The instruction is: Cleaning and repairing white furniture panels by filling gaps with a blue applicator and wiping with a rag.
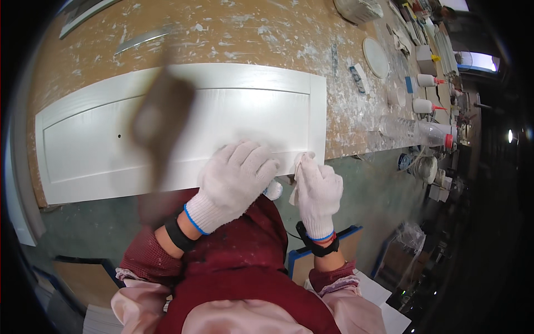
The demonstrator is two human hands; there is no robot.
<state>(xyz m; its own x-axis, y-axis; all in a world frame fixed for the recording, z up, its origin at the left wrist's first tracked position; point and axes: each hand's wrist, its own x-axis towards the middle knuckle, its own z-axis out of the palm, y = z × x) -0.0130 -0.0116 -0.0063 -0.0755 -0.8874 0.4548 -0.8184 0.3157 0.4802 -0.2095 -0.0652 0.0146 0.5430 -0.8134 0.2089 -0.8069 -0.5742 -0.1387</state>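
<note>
A white painted cabinet door panel with a recessed centre lies flat on the workbench. My left hand, in a white knit glove, rests palm down on the panel's near edge toward its right end. My right hand, also gloved, sits at the panel's near right corner and pinches a small white cloth or paper against that edge. A small white object shows just under my left hand; I cannot tell what it is.
The bench top is brown and spattered with white paint. At the right stand several white squeeze bottles with red tips, a clear plastic bottle, a round white lid and small tools. A blurred dark shape hangs before the lens.
</note>
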